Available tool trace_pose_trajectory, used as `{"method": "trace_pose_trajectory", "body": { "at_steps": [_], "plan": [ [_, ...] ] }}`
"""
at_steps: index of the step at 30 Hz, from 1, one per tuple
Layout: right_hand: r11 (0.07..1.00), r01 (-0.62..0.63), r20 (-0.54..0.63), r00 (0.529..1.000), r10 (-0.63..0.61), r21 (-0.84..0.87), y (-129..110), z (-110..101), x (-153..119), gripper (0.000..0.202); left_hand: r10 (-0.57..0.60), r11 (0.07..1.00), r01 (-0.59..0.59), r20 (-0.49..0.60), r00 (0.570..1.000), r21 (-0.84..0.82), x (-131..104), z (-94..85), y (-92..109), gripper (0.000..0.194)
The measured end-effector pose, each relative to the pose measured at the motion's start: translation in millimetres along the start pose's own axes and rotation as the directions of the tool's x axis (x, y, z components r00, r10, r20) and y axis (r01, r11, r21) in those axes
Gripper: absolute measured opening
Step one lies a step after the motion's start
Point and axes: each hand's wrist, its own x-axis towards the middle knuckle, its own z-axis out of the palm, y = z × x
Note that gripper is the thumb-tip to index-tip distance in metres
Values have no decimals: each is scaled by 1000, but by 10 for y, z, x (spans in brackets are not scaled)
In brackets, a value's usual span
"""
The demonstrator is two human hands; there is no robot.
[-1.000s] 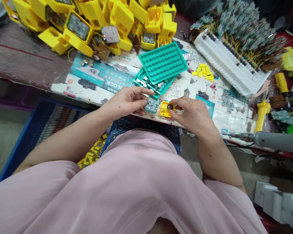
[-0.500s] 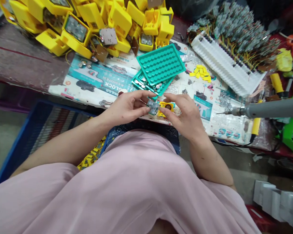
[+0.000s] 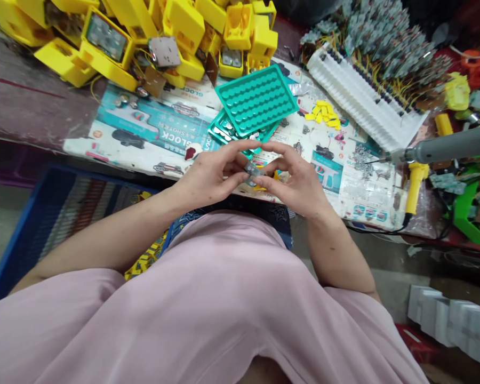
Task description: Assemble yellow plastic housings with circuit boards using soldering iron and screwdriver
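At the table's near edge, a small grey, see-through plastic piece (image 3: 253, 170) is pinched between both hands. My left hand (image 3: 214, 175) grips its left side with thumb and fingers. From the other side, the thumb and fingers of my right hand (image 3: 300, 178) close on it. Fingers cover much of the piece, so its details are hidden. A small yellow plastic housing (image 3: 278, 175) lies on the table beneath my right fingers, mostly covered. Just beyond the fingertips is a green tray with dimples (image 3: 258, 98), resting askew on another green tray (image 3: 221, 129) that holds shiny round button-like parts.
Yellow housings (image 3: 184, 26) are heaped at the back left. Small yellow pieces (image 3: 324, 114) lie near a white rack (image 3: 356, 104) with wired parts behind. An electric screwdriver (image 3: 444, 145) points in from the right, above loose screws (image 3: 362, 160). A blue crate (image 3: 28, 229) stands below left.
Both hands have drawn closer together around the grey piece, which now looks tilted. The yellow housing is more covered by the right hand. The camera view has shifted slightly.
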Motion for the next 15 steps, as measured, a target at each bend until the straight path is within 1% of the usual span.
{"method": "trace_pose_trajectory", "body": {
  "at_steps": [3,7,9,12,15],
  "plan": [
    [999,40,-17,999,-41,-33,-16,16,-8,43,-11,1000,11,-17,1000,-7,-26,21,19,60],
    [997,42,-56,997,-46,-57,-30,75,-40,45,-18,999,20,-36,999,36,-59,27,46,66],
    [998,17,-51,998,-19,-55,-17,91,-66,45,-33,999,33,-16,999,16,-67,13,33,67],
    [999,-26,-10,1000,26,-47,16,95,-107,45,-66,995,69,51,997,-69,-67,-12,4,62],
    [998,-21,-3,1000,21,-65,29,95,-138,45,-115,985,125,88,989,-122,-55,-26,2,55]
  ]
}}
